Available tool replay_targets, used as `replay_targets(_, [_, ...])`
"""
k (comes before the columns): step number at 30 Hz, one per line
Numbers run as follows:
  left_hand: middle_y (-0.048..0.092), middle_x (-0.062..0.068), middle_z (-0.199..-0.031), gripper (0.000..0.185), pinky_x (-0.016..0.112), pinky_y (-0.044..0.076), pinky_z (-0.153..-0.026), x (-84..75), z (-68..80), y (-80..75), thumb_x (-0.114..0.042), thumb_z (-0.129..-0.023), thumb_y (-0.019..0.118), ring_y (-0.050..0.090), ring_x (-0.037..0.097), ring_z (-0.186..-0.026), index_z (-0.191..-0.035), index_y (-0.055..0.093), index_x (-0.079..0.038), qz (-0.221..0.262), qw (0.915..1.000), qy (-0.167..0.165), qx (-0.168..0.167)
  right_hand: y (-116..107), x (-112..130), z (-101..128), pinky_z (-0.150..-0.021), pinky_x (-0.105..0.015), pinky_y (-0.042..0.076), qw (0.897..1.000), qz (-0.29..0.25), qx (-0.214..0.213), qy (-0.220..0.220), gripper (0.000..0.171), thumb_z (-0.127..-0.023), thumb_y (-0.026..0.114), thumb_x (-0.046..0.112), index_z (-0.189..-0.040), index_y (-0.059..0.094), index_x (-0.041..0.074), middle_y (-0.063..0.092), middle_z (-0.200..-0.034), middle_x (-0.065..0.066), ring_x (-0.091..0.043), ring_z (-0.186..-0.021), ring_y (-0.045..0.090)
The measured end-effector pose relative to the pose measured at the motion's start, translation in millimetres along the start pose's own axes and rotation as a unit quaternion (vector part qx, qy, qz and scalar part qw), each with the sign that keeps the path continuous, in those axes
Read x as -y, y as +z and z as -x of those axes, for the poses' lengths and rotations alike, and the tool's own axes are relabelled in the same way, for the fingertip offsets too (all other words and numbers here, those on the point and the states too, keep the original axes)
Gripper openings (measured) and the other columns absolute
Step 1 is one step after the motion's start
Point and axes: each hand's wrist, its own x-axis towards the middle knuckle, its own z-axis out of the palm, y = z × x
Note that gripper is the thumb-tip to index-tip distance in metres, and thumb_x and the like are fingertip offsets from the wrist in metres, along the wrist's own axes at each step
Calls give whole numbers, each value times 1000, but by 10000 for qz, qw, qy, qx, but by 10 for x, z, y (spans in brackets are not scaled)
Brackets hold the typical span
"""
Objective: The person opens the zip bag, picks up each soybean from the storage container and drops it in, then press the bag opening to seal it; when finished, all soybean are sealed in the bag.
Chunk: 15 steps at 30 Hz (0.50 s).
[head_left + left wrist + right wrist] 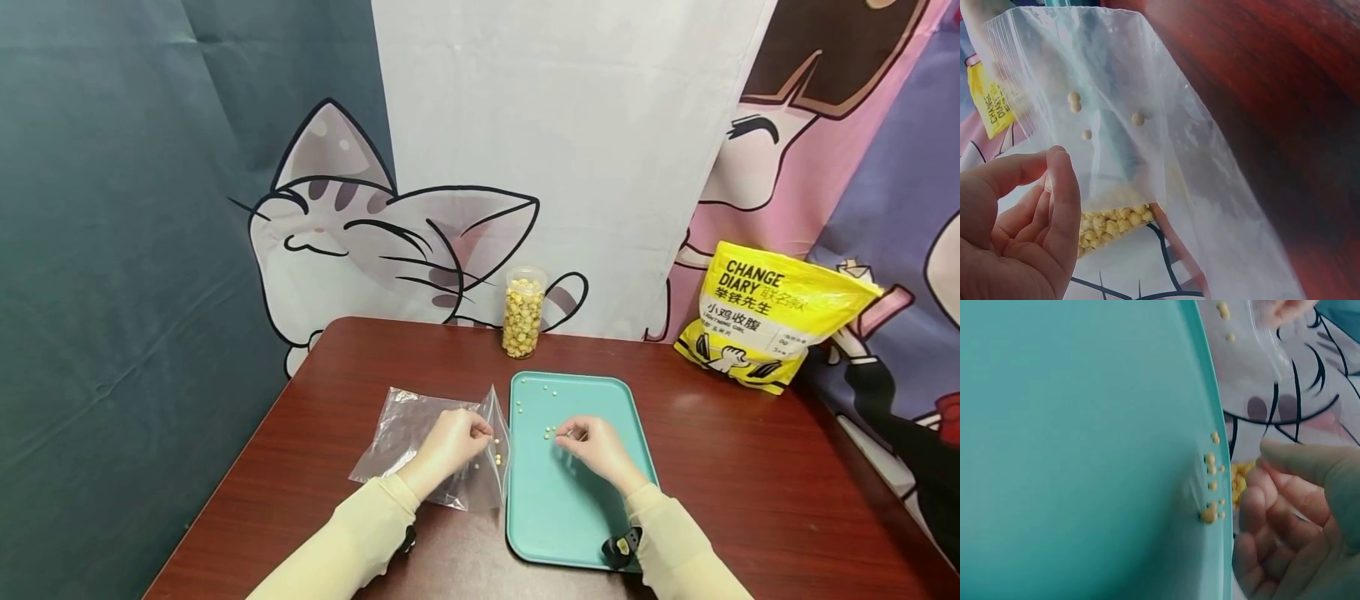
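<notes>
Nearest the person, the left hand (448,446) pinched the mouth edge of the clear zip bag (420,446) between thumb and forefinger, holding that side up off the dark table (750,467). A few beads (1075,102) already sat inside. The right hand (592,442) hovered over the teal tray (577,517) with fingers curled toward a little cluster of beads (550,432); whether it had one pinched could not be told. The likeliest slip, to my eye, was a bead rolling off the fingertips and skittering across the tray (they looked round and loose), or the bag mouth sagging shut if the pinch eased. The bag's long axis ran left to right, opening toward the tray. Farther back stood a clear jar (522,312) and a yellow pouch (772,325).
</notes>
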Motion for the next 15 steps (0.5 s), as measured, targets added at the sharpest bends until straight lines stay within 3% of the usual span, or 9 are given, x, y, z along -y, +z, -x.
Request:
replay_targets(6, [68, 1, -71, 12, 20, 48, -60, 14, 5, 15, -2, -74, 64, 61, 9, -64, -79, 73, -5, 6, 10000, 8, -16, -90, -107, -1, -52, -27, 41, 9980, 69, -123, 623, 5, -83, 70, 10, -81, 69, 5, 60, -66, -3, -12, -55, 52])
replay_targets(15, [67, -2, -72, 10, 21, 47, -61, -15, -18, 11, -4, -75, 65, 58, 6, -65, -79, 74, -7, -14, 10000, -88, 39, -88, -203, 29, -54, -29, 42, 9960, 321, 8, 836, 6, -79, 74, 9, -80, 68, 8, 58, -65, 1, -12, -57, 52])
